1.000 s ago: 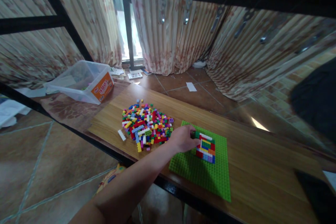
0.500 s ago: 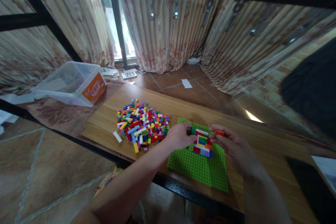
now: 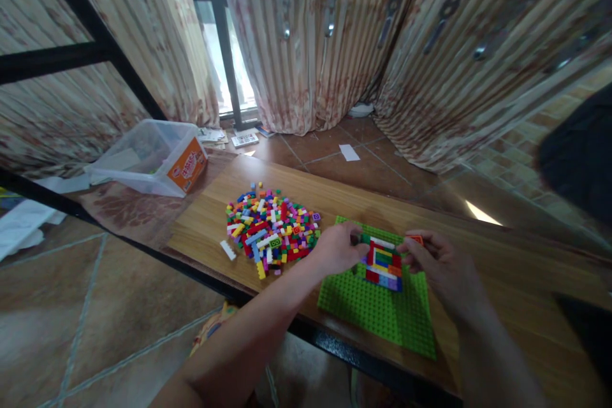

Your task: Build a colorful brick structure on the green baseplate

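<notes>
A small rectangular wall of coloured bricks (image 3: 384, 275) stands on a green baseplate (image 3: 377, 315). My left hand (image 3: 338, 248) rests at the wall's left side, thumb and fingers curled together by its back left corner. What lies between those fingers is dark and I cannot make it out. Just right of the wall, my right hand (image 3: 440, 261) pinches an orange-red brick (image 3: 415, 239) above the baseplate's back right part. The bricks of the wall are white, red, blue, orange, yellow and green.
Left of the baseplate lies a heap of loose bricks (image 3: 272, 226), with a white brick (image 3: 228, 250) apart from it. A clear plastic box (image 3: 148, 156) with an orange label stands beyond the wooden tabletop (image 3: 296, 178). A dark flat object (image 3: 581, 325) lies at the right.
The view has shifted, so everything sits slightly further right. My right hand has turned the orange-red brick a little in its fingers. My left hand stays at the wall.
</notes>
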Demonstrator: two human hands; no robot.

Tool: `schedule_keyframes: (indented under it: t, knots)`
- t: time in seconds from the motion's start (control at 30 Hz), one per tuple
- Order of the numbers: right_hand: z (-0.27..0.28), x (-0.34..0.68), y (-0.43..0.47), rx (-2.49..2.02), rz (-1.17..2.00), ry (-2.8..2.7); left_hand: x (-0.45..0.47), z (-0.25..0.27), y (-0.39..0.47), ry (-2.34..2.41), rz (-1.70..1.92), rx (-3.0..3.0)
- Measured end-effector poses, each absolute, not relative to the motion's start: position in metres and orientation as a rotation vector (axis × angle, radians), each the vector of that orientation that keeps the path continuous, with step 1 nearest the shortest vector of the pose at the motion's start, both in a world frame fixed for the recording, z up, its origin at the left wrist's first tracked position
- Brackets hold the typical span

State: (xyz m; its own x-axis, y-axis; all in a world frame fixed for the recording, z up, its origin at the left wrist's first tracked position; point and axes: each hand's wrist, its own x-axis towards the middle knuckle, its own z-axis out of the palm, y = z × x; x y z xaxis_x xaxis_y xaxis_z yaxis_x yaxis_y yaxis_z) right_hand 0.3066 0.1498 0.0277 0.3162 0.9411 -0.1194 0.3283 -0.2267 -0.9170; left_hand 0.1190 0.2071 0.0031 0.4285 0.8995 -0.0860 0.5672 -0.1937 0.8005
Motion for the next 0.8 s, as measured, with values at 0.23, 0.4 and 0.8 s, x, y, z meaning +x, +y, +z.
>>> schedule_keyframes:
  t: [0.23, 0.4, 0.8]
  knots:
    - [0.028, 0.307, 0.149, -1.703, 0.879, -1.094, 0.055, 0.023, 0.247, 1.117, 0.754, 1.903]
    - [0.024, 0.307, 0.15, -1.702, 0.847, -1.092, 0.0, 0.026, 0.265, 1.427, 0.706, 1.95]
    - [0.022, 0.305, 0.151, -1.743, 0.808, -1.042, -0.04, 0.026, 0.271, 1.935, 0.493, 1.914]
